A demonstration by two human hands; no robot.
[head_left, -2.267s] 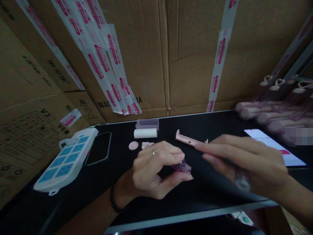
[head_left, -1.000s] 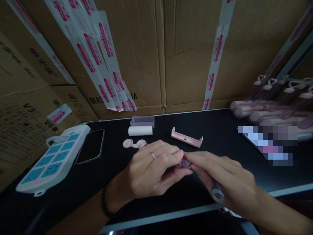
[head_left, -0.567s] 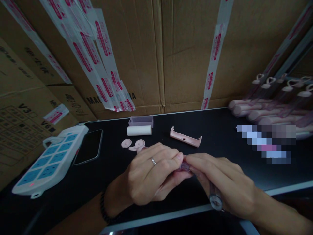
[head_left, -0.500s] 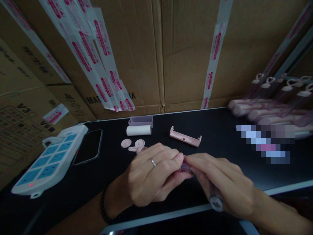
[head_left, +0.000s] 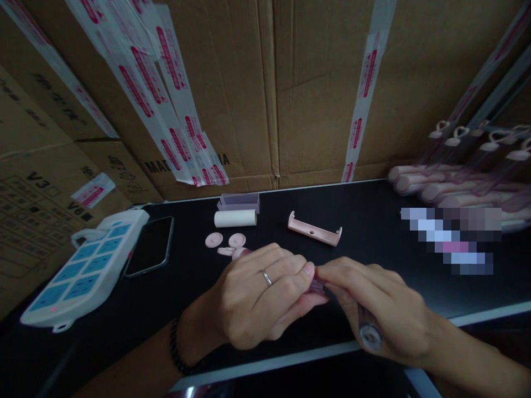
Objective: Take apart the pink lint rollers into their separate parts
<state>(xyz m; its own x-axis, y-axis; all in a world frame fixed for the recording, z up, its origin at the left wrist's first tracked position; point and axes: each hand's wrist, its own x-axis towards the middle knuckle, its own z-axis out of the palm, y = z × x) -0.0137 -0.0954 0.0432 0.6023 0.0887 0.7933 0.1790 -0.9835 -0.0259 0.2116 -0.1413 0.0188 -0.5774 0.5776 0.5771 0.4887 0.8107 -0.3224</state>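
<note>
In front of one white roll [head_left: 235,218], the left hand [head_left: 261,296] (one ring [head_left: 267,278] on it) grips one purple translucent piece [head_left: 316,286]; the right hand [head_left: 381,309], close against that piece, clasps one clear tube [head_left: 369,330]. Two pink discs [head_left: 214,240] lie before the roll, one pink bracket [head_left: 317,232] to its right.

The scene is dim and cool-toned, with a soft sheen on the black desk [head_left: 442,290] near the right hand [head_left: 381,315]. Wide-angle distortion slants the cardboard boxes [head_left: 232,83] toward the edges; the pink cylinders [head_left: 429,192] look smeared, and mosaic blocks [head_left: 452,246] hide a patch before them.
</note>
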